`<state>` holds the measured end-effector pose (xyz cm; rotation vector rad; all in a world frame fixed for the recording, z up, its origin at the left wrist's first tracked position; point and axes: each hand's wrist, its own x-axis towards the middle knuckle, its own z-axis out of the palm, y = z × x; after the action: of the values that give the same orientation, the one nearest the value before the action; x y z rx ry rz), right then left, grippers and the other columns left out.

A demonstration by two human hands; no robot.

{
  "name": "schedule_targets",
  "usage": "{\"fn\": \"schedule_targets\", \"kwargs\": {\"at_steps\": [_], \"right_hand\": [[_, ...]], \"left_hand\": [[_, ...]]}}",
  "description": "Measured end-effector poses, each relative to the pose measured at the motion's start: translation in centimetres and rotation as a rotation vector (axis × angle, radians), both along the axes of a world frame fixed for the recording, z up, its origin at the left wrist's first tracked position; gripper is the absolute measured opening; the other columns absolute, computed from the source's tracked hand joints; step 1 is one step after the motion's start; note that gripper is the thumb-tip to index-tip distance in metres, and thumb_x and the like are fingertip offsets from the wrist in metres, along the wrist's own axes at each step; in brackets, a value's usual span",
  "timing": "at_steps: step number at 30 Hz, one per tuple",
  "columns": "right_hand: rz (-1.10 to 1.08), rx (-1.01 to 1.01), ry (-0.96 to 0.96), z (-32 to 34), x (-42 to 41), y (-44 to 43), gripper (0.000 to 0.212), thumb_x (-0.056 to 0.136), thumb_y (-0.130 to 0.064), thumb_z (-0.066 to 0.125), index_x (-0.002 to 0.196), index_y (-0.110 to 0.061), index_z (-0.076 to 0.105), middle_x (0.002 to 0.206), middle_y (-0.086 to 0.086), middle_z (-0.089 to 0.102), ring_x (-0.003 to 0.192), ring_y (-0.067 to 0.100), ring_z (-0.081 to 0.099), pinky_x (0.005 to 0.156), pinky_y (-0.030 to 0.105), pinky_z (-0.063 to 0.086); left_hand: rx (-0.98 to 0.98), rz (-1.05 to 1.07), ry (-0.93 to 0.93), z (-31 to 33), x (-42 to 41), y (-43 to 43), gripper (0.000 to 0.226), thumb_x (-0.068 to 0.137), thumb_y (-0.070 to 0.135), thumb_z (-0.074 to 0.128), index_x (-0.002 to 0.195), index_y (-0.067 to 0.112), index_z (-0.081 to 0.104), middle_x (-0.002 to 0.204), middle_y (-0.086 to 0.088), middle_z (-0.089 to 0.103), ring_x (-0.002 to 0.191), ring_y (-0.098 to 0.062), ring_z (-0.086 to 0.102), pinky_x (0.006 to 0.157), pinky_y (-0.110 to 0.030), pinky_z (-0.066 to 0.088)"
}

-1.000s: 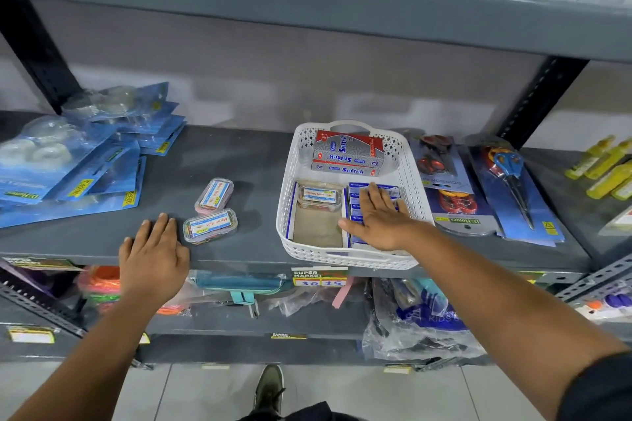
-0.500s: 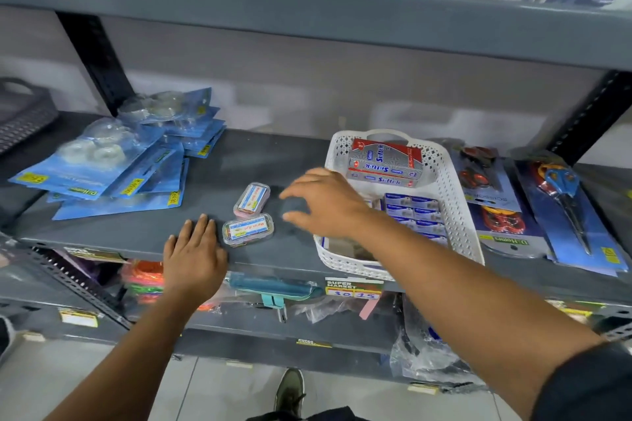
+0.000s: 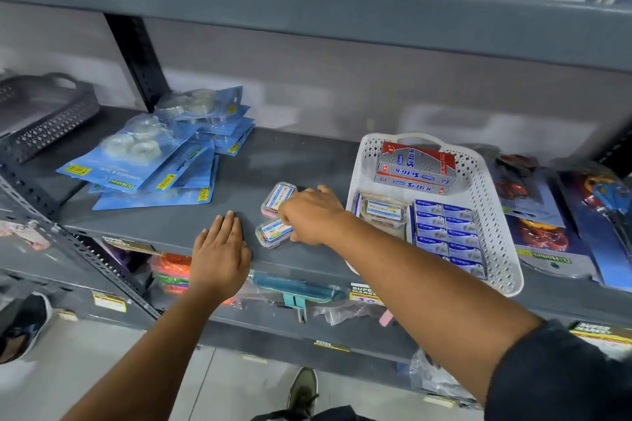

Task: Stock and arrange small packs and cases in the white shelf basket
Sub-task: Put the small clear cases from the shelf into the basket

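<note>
Basket [image 3: 497,215]: partly stocked — tissue box, one clear case, blue packs inside | Left to do: two clear cases [image 3: 273,232] on shelf beside basket | Right hand [image 3: 313,215]: over both cases, grasp hidden — cannot tell | Left hand [image 3: 220,249]: flat, open, empty.

right hand [image 3: 309,215] moved from basket [image 3: 502,232] onto cases [image 3: 273,232]
</note>
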<state>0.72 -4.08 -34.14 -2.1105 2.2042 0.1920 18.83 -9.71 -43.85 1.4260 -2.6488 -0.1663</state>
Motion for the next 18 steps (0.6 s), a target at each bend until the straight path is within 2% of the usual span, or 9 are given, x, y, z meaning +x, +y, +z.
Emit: {"fn": "schedule_targets", "kwargs": {"at_steps": [3, 6, 9, 12, 15, 16, 18], "right_hand": [[0.002, 0.008, 0.003, 0.1, -0.3, -0.1, 0.030, 0.078, -0.025, 0.074, 0.106, -0.026, 0.063, 0.117, 0.005, 0.065, 0.116, 0.029, 0.054, 0.107, 0.046, 0.030], [0.016, 0.034, 0.015, 0.5, -0.9, 0.1, 0.030, 0.082, -0.013, 0.065, 0.108, -0.026, 0.064, 0.122, 0.007, 0.061, 0.123, 0.029, 0.047, 0.116, 0.052, 0.019], [-0.094, 0.010, -0.028, 0.9, -1.2, 0.1, 0.030, 0.083, -0.013, 0.063, 0.111, -0.023, 0.063, 0.125, 0.007, 0.058, 0.125, 0.032, 0.045, 0.116, 0.056, 0.017], [-0.224, 0.030, -0.039, 0.9, -0.8, 0.3, 0.028, 0.087, -0.033, 0.059, 0.111, -0.019, 0.062, 0.120, 0.009, 0.064, 0.123, 0.033, 0.049, 0.116, 0.059, 0.011], [-0.291, 0.049, -0.036, 0.4, -0.1, 0.6, 0.059, 0.080, -0.071, 0.047, 0.109, -0.022, 0.064, 0.119, 0.009, 0.066, 0.121, 0.034, 0.051, 0.114, 0.061, 0.006], [-0.297, 0.040, -0.028, 0.1, 0.2, 0.7, 0.065, 0.075, -0.077, 0.046, 0.108, -0.023, 0.064, 0.117, 0.008, 0.067, 0.119, 0.035, 0.053, 0.112, 0.062, 0.006], [-0.310, 0.023, -0.039, -0.4, 0.6, 0.6, 0.067, 0.069, -0.076, 0.052, 0.111, -0.025, 0.062, 0.115, 0.006, 0.068, 0.115, 0.034, 0.055, 0.111, 0.063, 0.006]], "left_hand": [[0.002, -0.004, 0.002, -0.1, 0.0, -0.1, 0.082, 0.080, 0.048, -0.003, 0.148, 0.008, 0.021, 0.159, -0.008, 0.017, 0.147, -0.026, 0.014, 0.118, -0.043, 0.013], [0.000, -0.002, 0.001, -0.2, 0.1, -0.2, 0.081, 0.081, 0.048, -0.002, 0.148, 0.008, 0.022, 0.159, -0.008, 0.018, 0.147, -0.027, 0.014, 0.118, -0.044, 0.013], [0.001, -0.005, -0.005, -0.4, 0.1, -0.3, 0.082, 0.081, 0.049, -0.004, 0.149, 0.010, 0.017, 0.160, -0.006, 0.014, 0.148, -0.025, 0.011, 0.119, -0.042, 0.009], [0.000, -0.004, -0.005, -0.3, 0.1, -0.2, 0.082, 0.081, 0.049, -0.005, 0.149, 0.010, 0.016, 0.160, -0.005, 0.013, 0.148, -0.024, 0.009, 0.119, -0.041, 0.008], [0.004, -0.006, -0.001, -0.3, 0.1, -0.3, 0.083, 0.080, 0.050, -0.005, 0.149, 0.010, 0.017, 0.160, -0.006, 0.014, 0.148, -0.025, 0.010, 0.119, -0.041, 0.008], [0.006, -0.007, -0.003, -0.4, 0.1, -0.3, 0.083, 0.080, 0.050, -0.005, 0.149, 0.010, 0.017, 0.160, -0.006, 0.013, 0.148, -0.025, 0.010, 0.119, -0.041, 0.008], [0.006, -0.007, 0.001, -0.4, 0.1, -0.3, 0.082, 0.081, 0.050, -0.004, 0.149, 0.010, 0.018, 0.160, -0.007, 0.015, 0.148, -0.025, 0.011, 0.119, -0.042, 0.009]]}}
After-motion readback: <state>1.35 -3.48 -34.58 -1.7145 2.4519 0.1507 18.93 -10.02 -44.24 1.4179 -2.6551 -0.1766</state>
